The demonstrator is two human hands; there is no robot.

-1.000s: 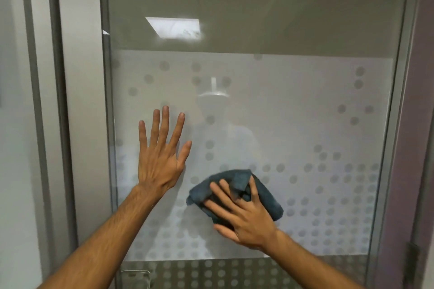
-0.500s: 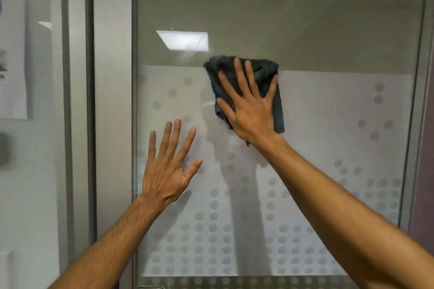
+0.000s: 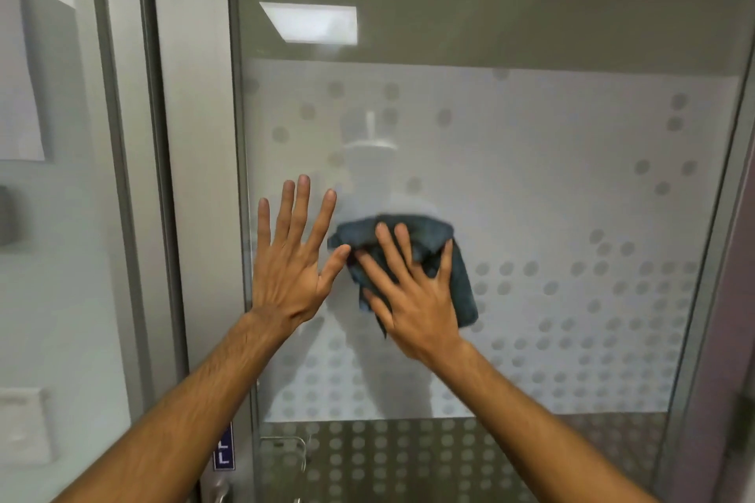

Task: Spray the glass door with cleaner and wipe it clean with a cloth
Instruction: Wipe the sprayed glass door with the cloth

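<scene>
Fingers (image 3: 392, 253) of right hand (image 3: 412, 298) splayed straight over dark cloth (image 3: 433, 235), pressing it flat to glass door (image 3: 572, 33), mid frosted band (image 3: 572, 196) toward its left edge. Down from band's top edge half a second back. Beside it, left hand (image 3: 292, 270) unmoved, flat on glass, fingers apart, thumb meeting cloth.

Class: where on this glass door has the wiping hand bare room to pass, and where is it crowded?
Free: glass door right of the cloth to the frame, and above the right hand. Crowded: left of the cloth, where the left hand lies flat alongside.
</scene>
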